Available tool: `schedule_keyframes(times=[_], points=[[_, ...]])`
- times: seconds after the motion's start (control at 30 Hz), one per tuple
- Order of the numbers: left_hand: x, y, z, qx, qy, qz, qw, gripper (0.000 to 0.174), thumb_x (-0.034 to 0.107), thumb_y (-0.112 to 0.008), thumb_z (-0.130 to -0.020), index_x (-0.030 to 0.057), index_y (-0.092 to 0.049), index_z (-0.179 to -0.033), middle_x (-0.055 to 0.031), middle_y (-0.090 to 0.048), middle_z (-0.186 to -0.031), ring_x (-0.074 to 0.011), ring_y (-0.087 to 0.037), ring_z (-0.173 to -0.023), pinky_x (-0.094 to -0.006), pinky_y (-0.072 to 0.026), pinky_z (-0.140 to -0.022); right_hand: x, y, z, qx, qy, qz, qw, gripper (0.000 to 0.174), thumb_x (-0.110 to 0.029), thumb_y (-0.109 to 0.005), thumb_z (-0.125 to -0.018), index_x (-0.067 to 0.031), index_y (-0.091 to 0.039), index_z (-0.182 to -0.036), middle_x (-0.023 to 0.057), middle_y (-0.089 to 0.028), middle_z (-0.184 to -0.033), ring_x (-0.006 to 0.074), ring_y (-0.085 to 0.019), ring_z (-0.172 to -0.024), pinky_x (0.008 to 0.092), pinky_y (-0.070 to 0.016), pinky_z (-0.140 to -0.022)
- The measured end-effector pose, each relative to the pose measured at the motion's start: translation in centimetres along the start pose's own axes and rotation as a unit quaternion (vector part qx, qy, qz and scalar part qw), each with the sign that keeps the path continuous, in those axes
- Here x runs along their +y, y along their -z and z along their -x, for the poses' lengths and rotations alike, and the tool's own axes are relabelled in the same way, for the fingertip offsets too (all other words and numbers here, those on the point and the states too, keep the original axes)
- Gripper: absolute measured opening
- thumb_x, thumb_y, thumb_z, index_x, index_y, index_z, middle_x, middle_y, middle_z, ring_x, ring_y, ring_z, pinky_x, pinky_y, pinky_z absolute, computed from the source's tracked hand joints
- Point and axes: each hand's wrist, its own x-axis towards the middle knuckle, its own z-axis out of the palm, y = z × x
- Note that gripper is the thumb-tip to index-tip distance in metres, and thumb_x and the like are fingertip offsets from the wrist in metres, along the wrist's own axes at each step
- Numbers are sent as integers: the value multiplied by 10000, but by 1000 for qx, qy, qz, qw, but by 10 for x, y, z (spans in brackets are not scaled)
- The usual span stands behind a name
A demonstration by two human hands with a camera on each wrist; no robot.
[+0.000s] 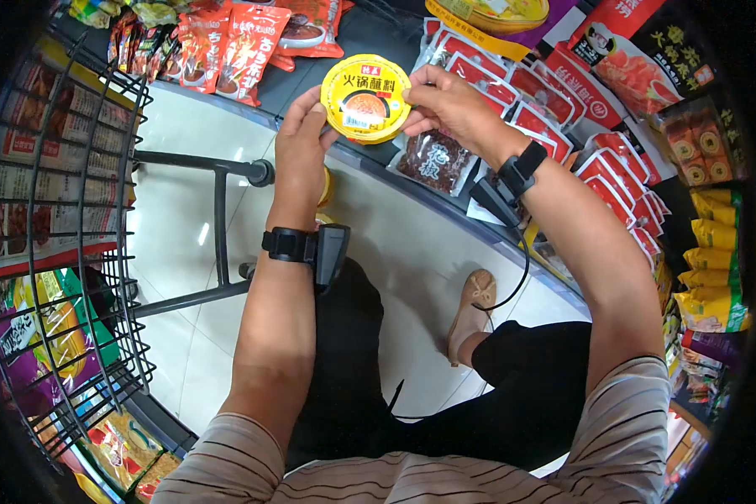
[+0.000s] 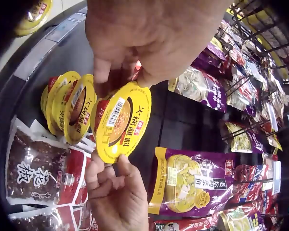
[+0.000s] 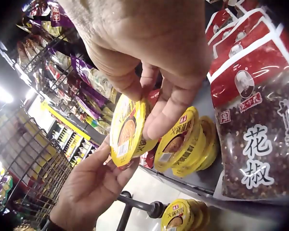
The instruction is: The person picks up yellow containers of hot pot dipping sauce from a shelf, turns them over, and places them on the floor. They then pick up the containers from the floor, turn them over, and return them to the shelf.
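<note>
A round yellow tub of hotpot dipping sauce (image 1: 365, 99) is held up in front of the shelf, its printed lid toward the head camera. My left hand (image 1: 304, 139) grips its left edge, thumb near the lid's rim. At the opposite edge, my right hand (image 1: 452, 102) pinches the rim between thumb and fingers. The lid shows a barcode and a picture of sauce in both wrist views. Beside the held tub, several matching yellow tubs (image 3: 185, 144) stand together on the dark shelf. The held tub's underside is mostly hidden.
Bags of Sichuan pepper (image 1: 435, 161) and red-and-white packets fill the shelf on the right. Red sauce pouches (image 1: 248, 55) lie at the back left. A wire shopping cart (image 1: 80, 193) with packaged food stands on the left. More yellow tubs (image 3: 178, 216) appear lower down, past the shelf edge.
</note>
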Motion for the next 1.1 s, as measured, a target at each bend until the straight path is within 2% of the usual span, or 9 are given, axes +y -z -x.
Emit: schedule_keyframes(times=[0.2, 0.3, 0.5, 0.6, 0.8, 0.9, 1.0, 1.1], points=[[4, 2, 2, -13, -1, 15, 1000, 355, 142, -490, -1026, -1, -471, -1350, -115, -613, -1241, -199, -626, -1118, -379, -539, -932, -4, -7, 2, 0, 33, 20, 999, 205, -133, -609, -939, 1, -529, -1073, 101, -649, -923, 150, -691, -719, 267, -604, -658], [3, 2, 2, -1, -1, 22, 1000, 347, 142, -491, -1016, 3, -523, -1333, -106, -631, -1196, -183, -631, -1083, -341, -546, -891, -3, -6, 2, 1, 50, 72, 996, 198, -174, -593, -961, -22, -543, -1077, 68, -642, -914, 121, -689, -751, 237, -598, -689], [5, 2, 4, 1, 2, 2, 1000, 357, 141, -488, -1017, -1, -507, -1345, -111, -632, -1185, -196, -638, -1070, -354, -557, -877, -1, -7, 0, 13, 67, 91, 993, 211, -177, -595, -963, -11, -556, -1086, 67, -647, -907, 112, -690, -755, 227, -597, -684], [7, 2, 4, -19, 3, -1, 1000, 386, 147, -507, -1018, -11, -454, -1367, -142, -599, -1272, -236, -614, -1155, -411, -537, -945, -2, -8, 1, 12, 61, 75, 995, 204, -168, -597, -958, -10, -565, -1085, 64, -651, -906, 108, -690, -744, 221, -597, -674], [8, 2, 4, -24, 10, -1, 1000, 404, 162, -509, -1022, -15, -447, -1379, -149, -596, -1279, -241, -610, -1167, -403, -537, -940, -2, -10, 1, 36, 48, 78, 995, 189, -162, -591, -957, -16, -565, -1076, 62, -651, -882, 110, -691, -718, 227, -602, -658], [9, -1, 5, -7, 7, -2, 1000, 360, 136, -478, -1021, 5, -504, -1356, -111, -630, -1189, -189, -632, -1071, -367, -547, -903, -5, -10, 4, 32, 45, 76, 996, 180, -162, -588, -959, -22, -566, -1070, 61, -648, -879, 111, -691, -716, 228, -603, -662], [8, 0, 5, -12, -3, 10, 1000, 360, 136, -477, -1022, 10, -506, -1358, -110, -628, -1200, -188, -628, -1082, -367, -541, -912, -4, -10, 3, 35, 51, 62, 996, 243, -174, -593, -935, 14, -565, -1086, 80, -645, -890, 129, -678, -720, 256, -592, -643], [11, -1, 6, -3, 6, -2, 1000, 363, 134, -472, -1023, 10, -504, -1362, -114, -619, -1223, -190, -619, -1104, -369, -536, -923, -2, -9, 1, 23, 54, 50, 997, 237, -178, -581, -941, 10, -565, -1084, 84, -642, -909, 131, -678, -731, 259, -593, -650]])
